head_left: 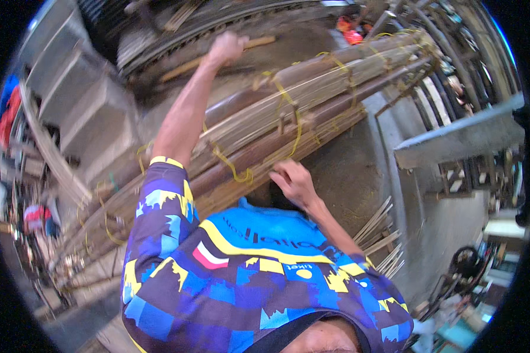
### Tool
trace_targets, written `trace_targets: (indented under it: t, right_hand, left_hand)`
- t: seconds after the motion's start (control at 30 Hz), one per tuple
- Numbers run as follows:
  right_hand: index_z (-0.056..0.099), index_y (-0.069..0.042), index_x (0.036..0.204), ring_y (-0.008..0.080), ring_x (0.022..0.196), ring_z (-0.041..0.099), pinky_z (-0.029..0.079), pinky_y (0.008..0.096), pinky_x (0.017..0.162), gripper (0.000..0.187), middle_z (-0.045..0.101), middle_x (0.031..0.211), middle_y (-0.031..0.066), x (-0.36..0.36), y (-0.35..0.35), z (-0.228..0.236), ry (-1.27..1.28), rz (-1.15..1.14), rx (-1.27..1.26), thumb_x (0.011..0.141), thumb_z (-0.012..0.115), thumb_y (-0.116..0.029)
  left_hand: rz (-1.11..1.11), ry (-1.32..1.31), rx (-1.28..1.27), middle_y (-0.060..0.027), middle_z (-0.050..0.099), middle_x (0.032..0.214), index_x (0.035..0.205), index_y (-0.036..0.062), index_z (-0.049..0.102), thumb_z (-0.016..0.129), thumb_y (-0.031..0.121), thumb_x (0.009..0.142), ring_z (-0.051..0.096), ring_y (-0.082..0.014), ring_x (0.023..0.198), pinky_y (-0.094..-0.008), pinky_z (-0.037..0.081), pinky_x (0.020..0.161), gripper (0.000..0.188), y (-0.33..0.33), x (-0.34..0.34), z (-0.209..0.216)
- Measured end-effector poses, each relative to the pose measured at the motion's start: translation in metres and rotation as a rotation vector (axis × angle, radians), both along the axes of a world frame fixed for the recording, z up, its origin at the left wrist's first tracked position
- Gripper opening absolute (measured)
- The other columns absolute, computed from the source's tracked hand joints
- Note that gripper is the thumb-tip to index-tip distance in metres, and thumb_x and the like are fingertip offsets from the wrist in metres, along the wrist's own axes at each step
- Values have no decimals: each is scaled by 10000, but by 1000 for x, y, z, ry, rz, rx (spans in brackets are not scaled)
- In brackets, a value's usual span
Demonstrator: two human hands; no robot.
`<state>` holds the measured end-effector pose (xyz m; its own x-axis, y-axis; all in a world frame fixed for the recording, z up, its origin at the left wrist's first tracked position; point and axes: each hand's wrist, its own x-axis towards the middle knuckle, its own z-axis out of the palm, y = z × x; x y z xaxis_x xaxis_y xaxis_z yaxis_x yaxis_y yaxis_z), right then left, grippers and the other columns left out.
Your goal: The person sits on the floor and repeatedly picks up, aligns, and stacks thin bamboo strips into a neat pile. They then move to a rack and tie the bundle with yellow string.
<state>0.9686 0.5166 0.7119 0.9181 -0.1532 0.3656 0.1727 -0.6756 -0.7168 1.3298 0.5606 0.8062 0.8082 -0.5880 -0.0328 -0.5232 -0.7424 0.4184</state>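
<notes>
A long bundle of thin pale strips (330,82) lies slantwise in front of me between dark brown poles (247,156), with yellow cord (285,94) looped round it in several places. My left hand (227,48) is stretched over the bundle to its far side, blurred and curled like a fist. A wooden stick (260,42) shows on both sides of that fist; whether I grip it or it lies behind, I cannot tell. At the bundle's near edge, my right hand (294,181) has its fingers curled by a hanging yellow loop. Anything pinched there is hidden.
Grey concrete steps (94,117) rise at the left. Loose thin sticks (380,235) lie on the floor to the right, near a grey beam (459,138). An orange-red object (352,34) is at the far side, and stacked wood lines the right edge.
</notes>
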Motion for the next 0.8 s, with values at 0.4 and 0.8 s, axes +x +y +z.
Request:
trace_targets:
  t: [0.4,0.8]
  right_hand:
    - [488,-35,614,165,675,500,390,319,667,280,520,672,58,133,62,119,266,565,894,826,446,-214]
    - [592,-44,666,226,572,532,399,390,534,322,587,653,98,285,79,117,656,442,-755,741,513,-347]
  left_hand:
    - [30,-55,5,-166,597,742,774,56,576,519,172,732,585,-322,701,-433,459,598,136,174,-188,-26]
    - [145,57,-126,-188,576,753,721,35,561,405,329,833,544,-363,762,-448,417,664,351,168,-182,-10]
